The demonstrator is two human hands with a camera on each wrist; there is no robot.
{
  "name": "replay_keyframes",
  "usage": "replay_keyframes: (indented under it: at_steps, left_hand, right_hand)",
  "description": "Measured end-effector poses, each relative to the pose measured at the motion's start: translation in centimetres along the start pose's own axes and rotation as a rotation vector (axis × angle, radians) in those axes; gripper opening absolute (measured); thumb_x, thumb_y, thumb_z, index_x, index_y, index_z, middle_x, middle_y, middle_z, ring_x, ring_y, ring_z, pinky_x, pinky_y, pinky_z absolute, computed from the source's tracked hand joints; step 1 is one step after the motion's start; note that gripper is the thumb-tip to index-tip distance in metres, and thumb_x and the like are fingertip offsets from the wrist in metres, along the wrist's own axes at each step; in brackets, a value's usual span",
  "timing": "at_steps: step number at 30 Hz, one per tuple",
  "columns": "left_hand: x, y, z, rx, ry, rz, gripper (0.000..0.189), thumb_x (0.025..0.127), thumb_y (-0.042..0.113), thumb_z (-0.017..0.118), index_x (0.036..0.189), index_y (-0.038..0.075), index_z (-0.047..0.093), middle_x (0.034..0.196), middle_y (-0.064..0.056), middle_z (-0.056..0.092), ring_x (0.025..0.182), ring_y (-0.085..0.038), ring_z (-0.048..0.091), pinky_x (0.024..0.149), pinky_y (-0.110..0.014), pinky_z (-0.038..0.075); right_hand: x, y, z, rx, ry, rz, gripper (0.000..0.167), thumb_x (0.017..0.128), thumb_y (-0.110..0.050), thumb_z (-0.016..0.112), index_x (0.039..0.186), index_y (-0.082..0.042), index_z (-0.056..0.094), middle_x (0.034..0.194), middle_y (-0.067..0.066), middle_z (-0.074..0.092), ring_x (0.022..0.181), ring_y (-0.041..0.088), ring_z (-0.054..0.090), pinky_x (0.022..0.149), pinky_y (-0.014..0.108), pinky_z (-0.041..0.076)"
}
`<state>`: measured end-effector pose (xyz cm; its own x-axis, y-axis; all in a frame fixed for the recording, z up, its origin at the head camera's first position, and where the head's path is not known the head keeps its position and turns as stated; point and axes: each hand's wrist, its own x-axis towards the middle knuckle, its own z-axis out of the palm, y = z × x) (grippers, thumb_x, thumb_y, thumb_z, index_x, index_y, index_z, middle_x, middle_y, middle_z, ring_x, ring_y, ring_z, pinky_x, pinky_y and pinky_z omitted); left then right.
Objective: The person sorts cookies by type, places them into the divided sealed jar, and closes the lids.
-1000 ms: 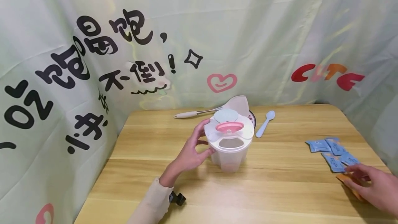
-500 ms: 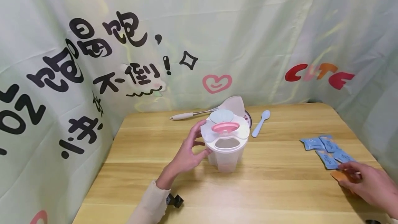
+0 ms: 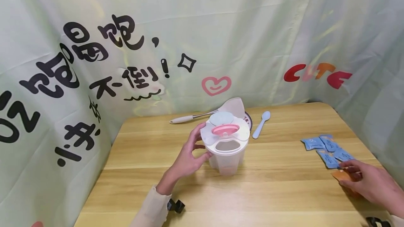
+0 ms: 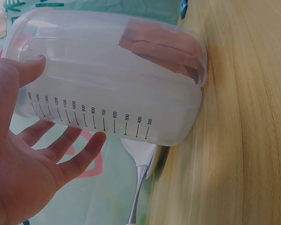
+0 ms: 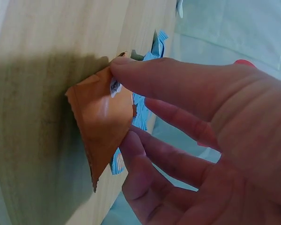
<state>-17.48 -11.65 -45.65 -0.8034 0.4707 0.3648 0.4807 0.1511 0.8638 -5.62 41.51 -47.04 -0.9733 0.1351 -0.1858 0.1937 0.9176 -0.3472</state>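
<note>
In the head view my left hand [image 3: 186, 157] is around the left side of a clear plastic container [image 3: 228, 164], thumb at the front and fingers behind. Its white lid [image 3: 241, 132] has a pink handle and an opening. The left wrist view shows measuring marks on the wall and a brown-orange packet [image 4: 164, 47] inside near the bottom. At the right, my right hand [image 3: 374, 181] pinches an orange packet [image 5: 100, 110] between thumb and fingers, with the packet tilted over the table. Several blue packets [image 3: 328, 158] lie just beyond those fingertips.
Behind the container lie a spatula [image 3: 231, 107] and a round dark-rimmed item [image 3: 248, 120], partly hidden. A pale blue spoon [image 3: 261, 124] lies to its right. A printed curtain [image 3: 252, 38] hangs along the far side of the wooden table [image 3: 277, 192].
The head view has turned slightly right, so everything sits further left in it. Both hands keep nearly the same places relative to the container and packets.
</note>
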Motion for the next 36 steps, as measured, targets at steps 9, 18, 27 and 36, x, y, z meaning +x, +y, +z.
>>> replay_keyframes:
  at_steps: [9, 18, 27, 36]
  left_hand:
    - [-0.1, 0.3, 0.0, -0.007, -0.003, -0.003, 0.095, 0.096, 0.005, 0.081, 0.171, 0.030, 0.028, 0.169, -0.006, 0.047, 0.140, -0.035, 0.061, 0.105, -0.046, 0.063]
    - [0.0, 0.6, -0.1, -0.002, -0.004, -0.005, 0.093, 0.098, 0.006, 0.079, 0.171, 0.030, 0.028, 0.170, -0.007, 0.047, 0.141, -0.037, 0.060, 0.104, -0.049, 0.063]
    - [0.2, 0.3, -0.1, 0.003, -0.009, -0.004, 0.093, 0.098, 0.007, 0.079, 0.171, 0.030, 0.028, 0.169, -0.006, 0.047, 0.141, -0.037, 0.060, 0.105, -0.049, 0.063]
    - [0.1, 0.2, -0.1, 0.006, -0.009, 0.001, 0.094, 0.098, 0.007, 0.080, 0.172, 0.030, 0.027, 0.169, -0.006, 0.047, 0.141, -0.037, 0.060, 0.105, -0.046, 0.063]
  right_hand:
    - [0.2, 0.1, 0.2, -0.019, -0.009, 0.003, 0.047, 0.085, -0.015, 0.091, 0.114, 0.012, 0.068, 0.096, 0.028, 0.072, 0.078, 0.027, 0.069, 0.067, 0.048, 0.062]
    - [0.0, 0.3, 0.4, -0.011, 0.090, -0.085, 0.031, 0.084, -0.003, 0.087, 0.112, 0.005, 0.074, 0.099, 0.026, 0.074, 0.082, 0.033, 0.071, 0.067, 0.051, 0.062]
    - [-0.2, -1.0, -0.3, 0.025, 0.230, -0.195, 0.019, 0.090, -0.001, 0.083, 0.109, -0.001, 0.078, 0.102, 0.023, 0.080, 0.070, -0.003, 0.063, 0.057, 0.021, 0.048]
    - [-0.2, -3.6, -0.4, 0.161, 0.397, -0.286, 0.022, 0.090, -0.009, 0.089, 0.110, -0.009, 0.080, 0.092, -0.007, 0.081, 0.077, -0.024, 0.052, 0.054, 0.014, 0.046]
